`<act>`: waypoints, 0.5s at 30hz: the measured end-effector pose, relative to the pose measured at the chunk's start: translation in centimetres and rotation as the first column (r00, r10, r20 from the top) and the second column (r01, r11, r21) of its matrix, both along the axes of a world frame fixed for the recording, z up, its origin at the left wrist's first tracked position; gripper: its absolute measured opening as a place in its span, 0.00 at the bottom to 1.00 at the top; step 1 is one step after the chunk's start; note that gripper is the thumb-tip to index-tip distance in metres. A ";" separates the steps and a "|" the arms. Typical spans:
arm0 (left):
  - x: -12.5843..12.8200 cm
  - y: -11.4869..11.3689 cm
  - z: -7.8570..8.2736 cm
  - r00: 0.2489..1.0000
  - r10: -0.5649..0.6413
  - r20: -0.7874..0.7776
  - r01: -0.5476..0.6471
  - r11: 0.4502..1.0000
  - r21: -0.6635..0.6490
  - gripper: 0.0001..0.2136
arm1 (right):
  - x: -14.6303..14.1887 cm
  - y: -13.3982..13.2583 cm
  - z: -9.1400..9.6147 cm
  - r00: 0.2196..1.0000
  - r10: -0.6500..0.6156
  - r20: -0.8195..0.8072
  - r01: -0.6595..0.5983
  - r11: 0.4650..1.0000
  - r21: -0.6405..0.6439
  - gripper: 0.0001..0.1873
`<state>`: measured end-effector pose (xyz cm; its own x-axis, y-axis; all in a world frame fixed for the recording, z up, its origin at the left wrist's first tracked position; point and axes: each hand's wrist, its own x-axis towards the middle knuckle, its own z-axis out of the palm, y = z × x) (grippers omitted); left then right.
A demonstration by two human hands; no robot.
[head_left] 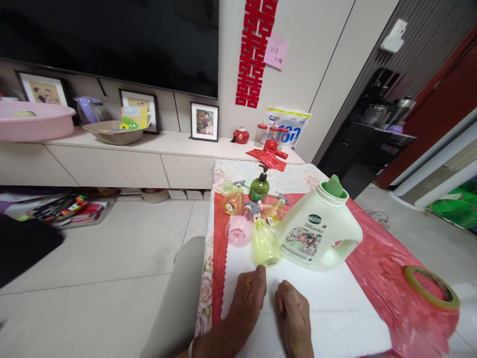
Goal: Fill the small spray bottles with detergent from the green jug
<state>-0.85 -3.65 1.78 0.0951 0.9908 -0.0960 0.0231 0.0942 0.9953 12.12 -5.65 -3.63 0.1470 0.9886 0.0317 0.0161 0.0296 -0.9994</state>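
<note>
My left hand (248,297) rests in a fist on the white cloth (335,308), thumb on top. Close beside it, my right hand (295,313) is also curled into a fist. Nothing shows in either hand. Just beyond my left thumb is a yellow spray bottle (265,243), tilted toward me. A pink spray bottle (239,228) lies next to it, base facing me. Behind them are two bottles with orange liquid, a left one (233,201) and a right one (273,214), and a green pump bottle (259,188). A large pale green detergent jug (316,228) stands at their right.
Red plastic sheeting (387,243) covers part of the table, under the cloth. A roll of tape (432,287) lies at the right edge. Behind the table, a low cabinet (171,149) holds a pink basin (35,122), framed photos and jars. My knee (186,278) is left of the table.
</note>
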 end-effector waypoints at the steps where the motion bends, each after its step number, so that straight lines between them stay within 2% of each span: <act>1: 0.0 0.0 -0.1 1.000 -0.002 0.004 0.002 1.000 0.005 0.32 | 0.0 0.0 -0.1 1.000 -0.003 -0.002 0.003 1.000 0.000 0.28; 7: 0.2 0.2 -0.5 1.000 -0.004 0.021 0.003 1.000 0.030 0.32 | -0.1 -0.1 0.1 1.000 -0.009 -0.024 0.009 1.000 -0.016 0.28; 15: 0.0 0.0 0.0 1.000 -0.011 0.008 0.010 1.000 0.029 0.32 | 0.0 -0.2 0.0 1.000 0.002 -0.010 -0.002 0.999 -0.040 0.28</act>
<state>-0.82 -3.67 1.76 0.1062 0.9921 -0.0663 0.0156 0.0650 0.9978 12.11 -5.83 -3.58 0.1451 0.9894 -0.0090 0.0058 -0.0099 -0.9999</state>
